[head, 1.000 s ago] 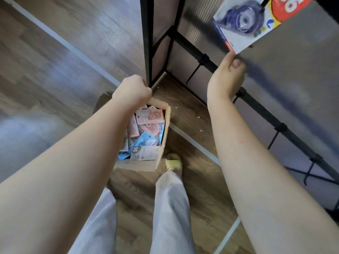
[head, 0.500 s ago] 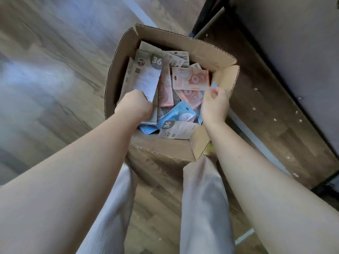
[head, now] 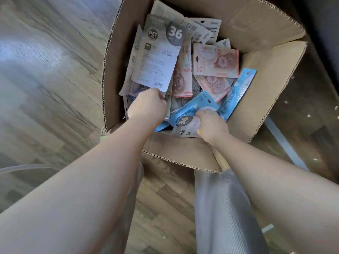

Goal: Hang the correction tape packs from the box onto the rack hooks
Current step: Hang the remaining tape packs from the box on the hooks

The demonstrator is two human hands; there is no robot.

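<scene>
Packs [head: 216,60]: light, stiff card, slippery blister; heaped in box [head: 271,74], frame centre. Left hand [head: 147,107] pinches grey pack [head: 157,57] by its bottom edge; right hand [head: 211,125] fingers curl on another [head: 185,126]. Best held by the card edge.

Soft, even daylight fills the view, with a pale bluish glare on the wooden floor [head: 27,50] at far left. The floor there is smeared by motion blur, while the cardboard box [head: 271,74] stays fairly sharp. Wide-angle distortion stretches both forearms near the lower edge.
</scene>
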